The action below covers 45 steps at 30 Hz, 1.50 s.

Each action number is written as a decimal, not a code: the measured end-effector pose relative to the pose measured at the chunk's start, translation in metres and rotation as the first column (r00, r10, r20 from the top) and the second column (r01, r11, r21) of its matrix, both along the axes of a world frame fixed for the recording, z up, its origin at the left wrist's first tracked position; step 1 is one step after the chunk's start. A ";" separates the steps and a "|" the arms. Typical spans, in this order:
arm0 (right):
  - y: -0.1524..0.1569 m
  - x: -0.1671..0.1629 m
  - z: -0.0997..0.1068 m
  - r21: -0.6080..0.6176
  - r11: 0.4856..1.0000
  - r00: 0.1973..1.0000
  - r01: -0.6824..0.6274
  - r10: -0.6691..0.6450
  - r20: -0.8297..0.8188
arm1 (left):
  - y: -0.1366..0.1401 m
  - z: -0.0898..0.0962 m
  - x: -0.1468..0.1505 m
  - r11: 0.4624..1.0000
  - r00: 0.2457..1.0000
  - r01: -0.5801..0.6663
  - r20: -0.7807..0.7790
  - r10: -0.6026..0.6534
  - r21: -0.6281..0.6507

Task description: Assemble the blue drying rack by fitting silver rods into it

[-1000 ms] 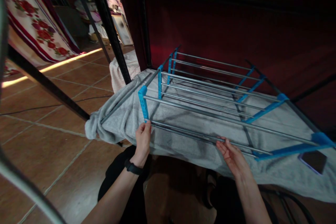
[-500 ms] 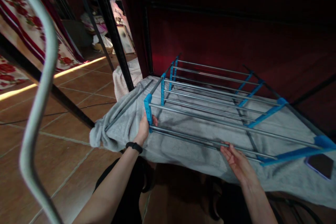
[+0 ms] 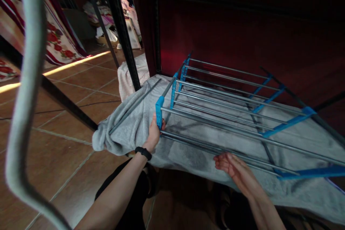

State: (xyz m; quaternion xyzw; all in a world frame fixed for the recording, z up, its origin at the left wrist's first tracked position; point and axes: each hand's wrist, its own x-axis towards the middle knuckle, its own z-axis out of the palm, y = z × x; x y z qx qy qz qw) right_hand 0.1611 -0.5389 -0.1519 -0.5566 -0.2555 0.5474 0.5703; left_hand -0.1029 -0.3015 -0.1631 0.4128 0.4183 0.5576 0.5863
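A rack of metal tubes [image 3: 218, 120] with blue plastic end brackets rests on a grey blanket. My left hand [image 3: 154, 133] is closed around the near left blue bracket [image 3: 159, 113], thumb and fingers on either side. My right hand [image 3: 233, 165] hovers by the low front rods [image 3: 198, 144], its fingers extended and slightly curled, with nothing in it. Whether its fingertips brush a rod I cannot tell. Near the right edge is another blue bracket [image 3: 312, 172], lying lower than the left ones.
The grey blanket [image 3: 129, 125] covers a low bed-like surface, with a loose dark tube [image 3: 134, 106] across its left end. A pale bent pipe [image 3: 27, 79] crosses close on the left. Black poles [image 3: 121, 25] stand beyond, before a dark red curtain [image 3: 215, 32].
My right hand has come off the low front rod and moved slightly left and down. The rack appears shifted right in view, with my left hand still on its bracket.
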 end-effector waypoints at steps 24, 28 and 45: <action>0.170 -0.168 0.036 -0.410 0.757 -0.378 -0.508 0.231 0.896 | 0.008 -0.011 -0.001 0.993 0.990 0.034 0.141 -0.017 -0.117; 0.168 -0.165 0.040 -0.400 0.740 -0.403 -0.541 0.189 0.895 | 0.005 -0.005 0.000 0.995 0.993 0.033 0.115 -0.021 -0.099; 0.173 -0.153 0.036 -0.421 0.728 -0.345 -0.540 0.265 0.900 | 0.004 -0.005 0.004 0.992 0.995 0.001 0.103 0.012 -0.129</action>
